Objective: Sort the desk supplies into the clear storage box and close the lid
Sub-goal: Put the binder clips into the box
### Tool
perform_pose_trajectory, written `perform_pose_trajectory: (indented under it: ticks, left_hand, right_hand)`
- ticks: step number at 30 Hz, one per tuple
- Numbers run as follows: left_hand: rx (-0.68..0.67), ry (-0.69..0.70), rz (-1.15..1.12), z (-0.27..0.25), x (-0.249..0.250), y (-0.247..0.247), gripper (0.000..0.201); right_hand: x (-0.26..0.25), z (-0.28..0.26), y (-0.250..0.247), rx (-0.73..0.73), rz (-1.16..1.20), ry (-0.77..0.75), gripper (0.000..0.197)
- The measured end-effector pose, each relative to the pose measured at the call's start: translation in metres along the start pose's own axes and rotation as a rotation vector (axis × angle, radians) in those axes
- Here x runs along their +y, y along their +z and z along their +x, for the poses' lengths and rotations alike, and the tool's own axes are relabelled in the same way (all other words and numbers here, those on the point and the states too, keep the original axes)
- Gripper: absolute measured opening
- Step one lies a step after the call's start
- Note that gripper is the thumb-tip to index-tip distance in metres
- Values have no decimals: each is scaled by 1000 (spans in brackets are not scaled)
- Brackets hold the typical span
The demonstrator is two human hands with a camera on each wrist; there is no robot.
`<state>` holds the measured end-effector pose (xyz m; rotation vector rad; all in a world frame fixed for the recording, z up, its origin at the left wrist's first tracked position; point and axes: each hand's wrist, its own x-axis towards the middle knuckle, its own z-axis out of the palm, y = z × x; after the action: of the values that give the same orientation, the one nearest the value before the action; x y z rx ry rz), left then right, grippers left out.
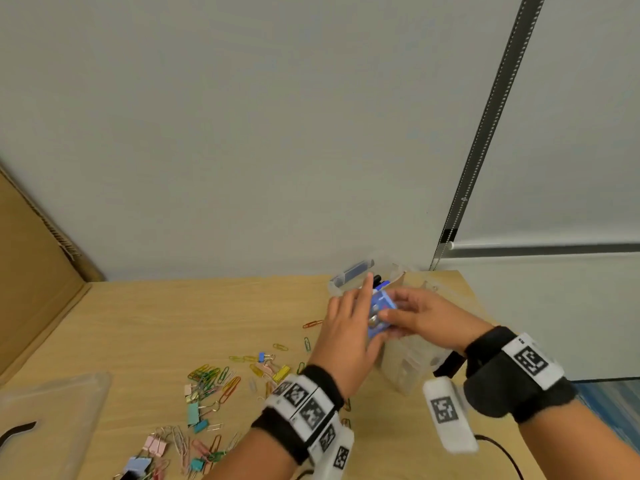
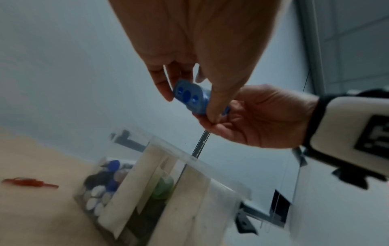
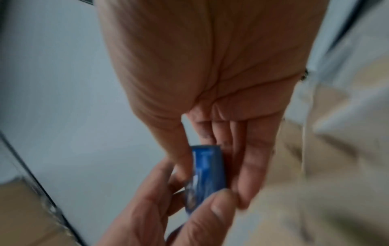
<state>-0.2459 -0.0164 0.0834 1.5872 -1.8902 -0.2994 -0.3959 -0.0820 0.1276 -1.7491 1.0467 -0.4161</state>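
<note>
Head view: both hands meet above the clear plastic storage box (image 1: 398, 362), which stands on the pale wooden desk (image 1: 173, 323) near the wall. Between them is a small blue plastic case with a clear face (image 1: 379, 315), held in the air over the box, not yet inside.

Left hand (image 1: 346, 327): thumb and fingers pinch the case from its side; forefinger stretched toward the wall. Right hand (image 1: 420, 315): fingers and thumb curled round the other end. Left wrist view confirms two-handed hold on the blue case (image 2: 191, 98) above the divided box (image 2: 168, 183).

Step in hand, by my reading: placing or handing over the case for a compartment. Next move likely calls for one hand to let go and the other to lower the case into a free section.

Much left: coloured paper clips and binder clips (image 1: 207, 386) lie scattered on the desk left of the box. A translucent flat lid (image 1: 52, 420) lies at the near left, off the box.

Hard to make out: the case's contents (blurred; something metallic perhaps). Right wrist view is smeared by motion; only the blue case edge (image 3: 208, 173) between fingers reads. Box contents dim: dark and white rounded pieces in one section, something green in another. Lid cut off by the frame edge.
</note>
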Motion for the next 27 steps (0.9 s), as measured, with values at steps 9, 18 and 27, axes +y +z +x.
perform_pose_trajectory:
  ticks: [9, 18, 27]
  left_hand:
    - [-218, -213, 211, 44, -36, 59, 65]
    - [-222, -239, 197, 44, -36, 60, 61]
    - [-231, -244, 179, 45, -39, 62, 62]
  right_hand:
    - [15, 70, -43, 177, -919, 339, 31]
    - [54, 135, -54, -41, -1074, 504, 32]
    - [168, 233, -78, -201, -1232, 378, 46]
